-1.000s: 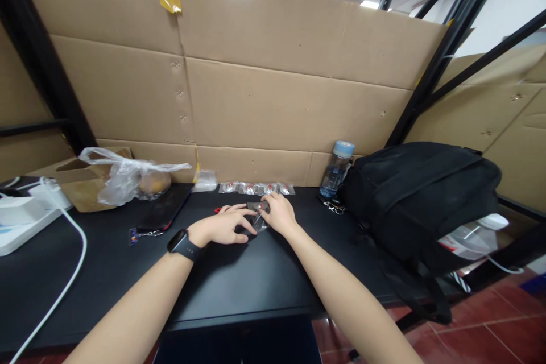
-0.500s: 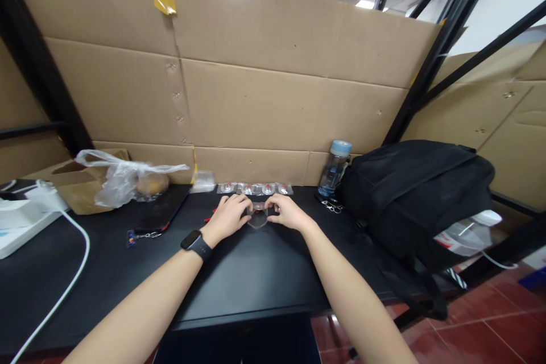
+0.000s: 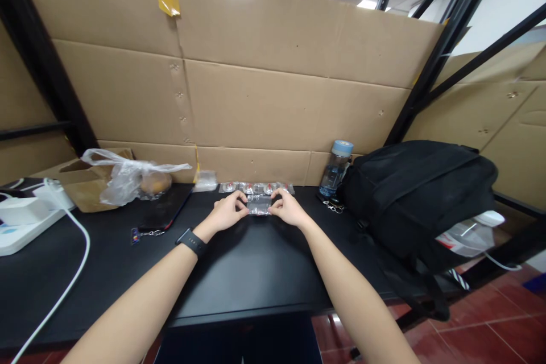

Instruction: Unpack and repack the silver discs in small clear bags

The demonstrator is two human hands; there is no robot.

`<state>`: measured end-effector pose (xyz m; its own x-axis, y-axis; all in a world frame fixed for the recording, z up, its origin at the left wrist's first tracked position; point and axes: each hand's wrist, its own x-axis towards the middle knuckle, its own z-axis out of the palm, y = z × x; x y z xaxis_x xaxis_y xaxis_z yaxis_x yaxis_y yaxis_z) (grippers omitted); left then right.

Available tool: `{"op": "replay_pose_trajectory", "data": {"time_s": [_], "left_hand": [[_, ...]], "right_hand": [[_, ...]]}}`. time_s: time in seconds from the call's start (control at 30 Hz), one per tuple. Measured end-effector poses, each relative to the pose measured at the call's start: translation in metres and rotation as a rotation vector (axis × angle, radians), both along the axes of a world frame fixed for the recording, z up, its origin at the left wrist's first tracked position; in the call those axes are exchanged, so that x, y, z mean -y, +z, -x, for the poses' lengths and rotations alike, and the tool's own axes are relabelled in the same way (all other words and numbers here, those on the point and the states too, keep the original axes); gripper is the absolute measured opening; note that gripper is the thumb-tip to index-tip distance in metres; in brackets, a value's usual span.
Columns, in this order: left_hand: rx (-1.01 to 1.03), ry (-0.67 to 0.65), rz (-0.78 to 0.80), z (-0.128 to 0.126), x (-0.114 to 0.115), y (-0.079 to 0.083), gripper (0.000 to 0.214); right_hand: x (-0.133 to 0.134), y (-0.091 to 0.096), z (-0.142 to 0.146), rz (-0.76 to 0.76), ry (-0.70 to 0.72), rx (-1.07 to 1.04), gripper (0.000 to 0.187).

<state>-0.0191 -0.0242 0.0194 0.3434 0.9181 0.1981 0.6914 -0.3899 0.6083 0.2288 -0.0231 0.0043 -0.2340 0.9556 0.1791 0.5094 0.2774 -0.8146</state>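
A small clear plastic bag (image 3: pixel 259 205) is pinched at its two ends between my left hand (image 3: pixel 228 211) and my right hand (image 3: pixel 287 209), just above the black table (image 3: pixel 239 273). Both hands have their fingers closed on it. Right behind the bag, a row of several small clear packets with red parts (image 3: pixel 251 187) lies along the cardboard wall. A black watch (image 3: pixel 190 241) sits on my left wrist.
A blue-capped water bottle (image 3: pixel 336 169) and keys stand beside a big black backpack (image 3: pixel 420 196) at the right. On the left lie a dark phone (image 3: pixel 164 209), a plastic bag with something round (image 3: pixel 132 179), a cardboard box (image 3: pixel 81 182) and a white power strip with cable (image 3: pixel 25 219).
Both hands have moved away from me toward the packet row, carrying the small bag. The grip went from working at its middle to holding it stretched at both ends.
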Motion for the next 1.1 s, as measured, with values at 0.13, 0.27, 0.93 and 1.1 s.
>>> {"op": "replay_pose_trajectory", "data": {"time_s": [0.13,0.27,0.93,1.1], "left_hand": [[-0.054,0.047,0.021,-0.006,0.003,-0.003,0.023],[-0.163,-0.029,-0.095,-0.011,0.006,-0.008,0.022],[-0.221,0.023,-0.317,-0.015,0.004,-0.015,0.026],[-0.173,0.056,-0.251,-0.015,0.0,-0.019,0.026]], "right_hand": [[0.002,0.0,0.001,-0.084,0.019,0.14,0.03],[0.009,0.005,0.006,-0.149,0.027,0.389,0.023],[0.003,0.002,0.01,-0.286,0.065,0.372,0.021],[0.003,0.001,0.012,-0.137,0.042,0.174,0.015]]}}
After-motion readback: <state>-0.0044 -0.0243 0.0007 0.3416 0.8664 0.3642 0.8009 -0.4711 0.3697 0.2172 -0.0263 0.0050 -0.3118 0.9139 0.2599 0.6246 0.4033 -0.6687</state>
